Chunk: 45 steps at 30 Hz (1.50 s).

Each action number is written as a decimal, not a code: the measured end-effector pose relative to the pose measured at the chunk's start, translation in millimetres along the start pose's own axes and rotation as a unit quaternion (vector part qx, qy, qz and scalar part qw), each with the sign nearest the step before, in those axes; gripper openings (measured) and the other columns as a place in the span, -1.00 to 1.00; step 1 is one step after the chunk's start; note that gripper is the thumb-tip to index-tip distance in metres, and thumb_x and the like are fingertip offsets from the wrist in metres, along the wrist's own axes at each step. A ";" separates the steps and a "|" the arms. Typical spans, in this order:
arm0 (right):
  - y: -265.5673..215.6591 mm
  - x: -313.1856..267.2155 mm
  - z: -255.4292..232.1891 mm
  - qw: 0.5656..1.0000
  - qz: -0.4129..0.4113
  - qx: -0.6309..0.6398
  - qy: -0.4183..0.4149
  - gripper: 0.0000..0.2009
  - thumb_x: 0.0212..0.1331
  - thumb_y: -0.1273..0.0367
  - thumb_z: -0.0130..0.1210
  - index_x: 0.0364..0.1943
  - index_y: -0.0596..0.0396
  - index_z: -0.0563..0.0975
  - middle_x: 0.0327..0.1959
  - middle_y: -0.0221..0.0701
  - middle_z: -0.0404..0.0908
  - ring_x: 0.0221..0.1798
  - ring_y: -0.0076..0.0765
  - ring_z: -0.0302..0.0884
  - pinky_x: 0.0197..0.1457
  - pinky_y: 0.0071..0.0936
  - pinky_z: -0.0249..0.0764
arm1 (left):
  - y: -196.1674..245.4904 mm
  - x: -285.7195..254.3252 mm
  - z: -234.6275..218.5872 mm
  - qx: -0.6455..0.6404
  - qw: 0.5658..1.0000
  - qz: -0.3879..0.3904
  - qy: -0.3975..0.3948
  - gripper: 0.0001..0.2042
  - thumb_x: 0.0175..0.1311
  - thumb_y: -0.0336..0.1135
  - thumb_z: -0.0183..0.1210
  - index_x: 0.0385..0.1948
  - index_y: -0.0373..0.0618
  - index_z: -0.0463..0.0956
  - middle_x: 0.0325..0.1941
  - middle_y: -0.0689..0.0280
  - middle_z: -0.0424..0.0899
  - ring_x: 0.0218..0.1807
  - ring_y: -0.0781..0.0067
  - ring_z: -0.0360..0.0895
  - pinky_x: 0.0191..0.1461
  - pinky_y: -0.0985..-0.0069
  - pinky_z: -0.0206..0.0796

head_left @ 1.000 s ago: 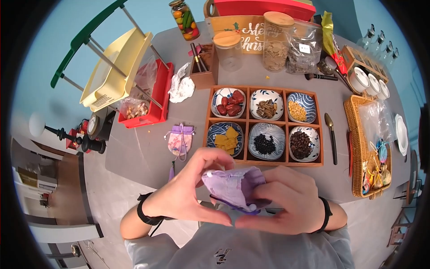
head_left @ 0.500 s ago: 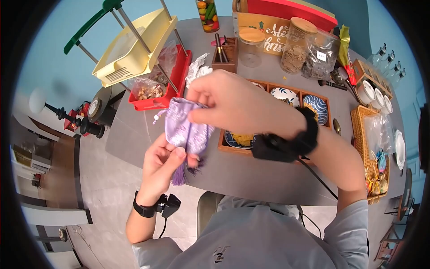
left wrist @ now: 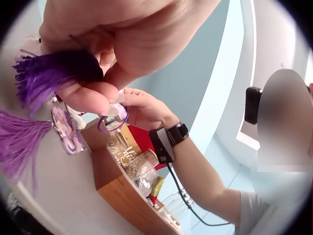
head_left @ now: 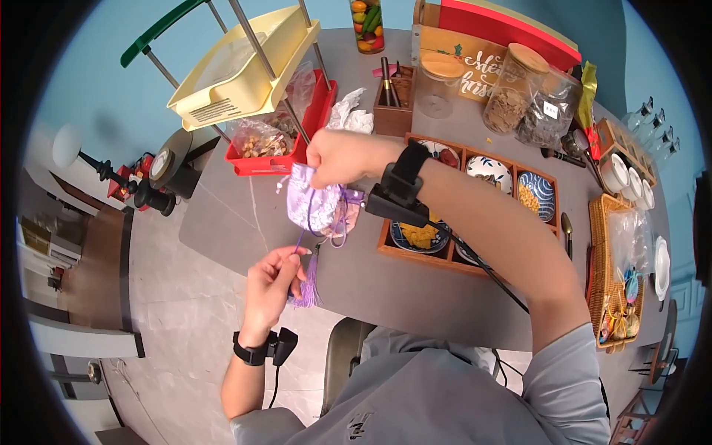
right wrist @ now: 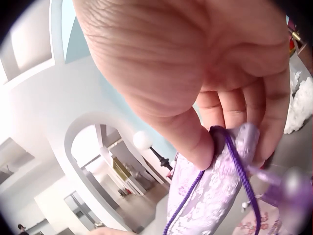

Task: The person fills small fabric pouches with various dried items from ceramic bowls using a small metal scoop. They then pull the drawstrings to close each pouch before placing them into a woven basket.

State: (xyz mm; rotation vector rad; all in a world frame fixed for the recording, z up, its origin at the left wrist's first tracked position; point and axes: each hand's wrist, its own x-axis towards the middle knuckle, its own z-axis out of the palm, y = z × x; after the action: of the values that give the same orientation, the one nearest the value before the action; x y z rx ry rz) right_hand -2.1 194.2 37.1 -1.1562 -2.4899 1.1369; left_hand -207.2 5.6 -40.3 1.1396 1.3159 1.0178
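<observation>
Pouch (head_left: 302, 211) now held by R hand (head_left: 348, 157) only, arm outstretched; cord (head_left: 300, 241) pinched by L hand (head_left: 270, 285), nr worktop's (head_left: 222, 228) front L edge.

Saw a pouch (head_left: 305, 206) and a second pouch (head_left: 350, 221) left of the divided box (head_left: 426, 257).
Found the first in the right hand (head_left: 347, 157), the second partly behind it; bowls (head_left: 547, 190) in the box's compartments, the wicker basket (head_left: 599, 271) farther right; the bin (head_left: 268, 166) beyond the pouches, under the raised tray (head_left: 245, 96); at the far side, the small box (head_left: 393, 119) left of two jars (head_left: 438, 95).
</observation>
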 end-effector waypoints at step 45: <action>71.5 -469.3 -25.1 0.821 0.376 -0.189 0.386 -0.81 0.22 0.37 0.32 -0.23 0.20 0.60 -0.40 -0.23 0.67 -0.37 -0.27 0.64 -0.24 -0.34 0.55 | 8.6 123.6 56.0 0.630 0.703 0.169 -0.282 -0.28 0.52 -0.01 -0.16 0.61 -0.17 -0.11 0.74 0.04 -0.28 0.73 -0.09 -0.43 0.69 -0.03 -0.63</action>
State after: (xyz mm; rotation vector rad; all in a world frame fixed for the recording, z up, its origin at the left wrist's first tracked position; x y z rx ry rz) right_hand 372.0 -96.5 76.4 -2.2542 -1.6384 0.1054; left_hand -147.5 126.5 -57.9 2.5347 1.2192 -0.2650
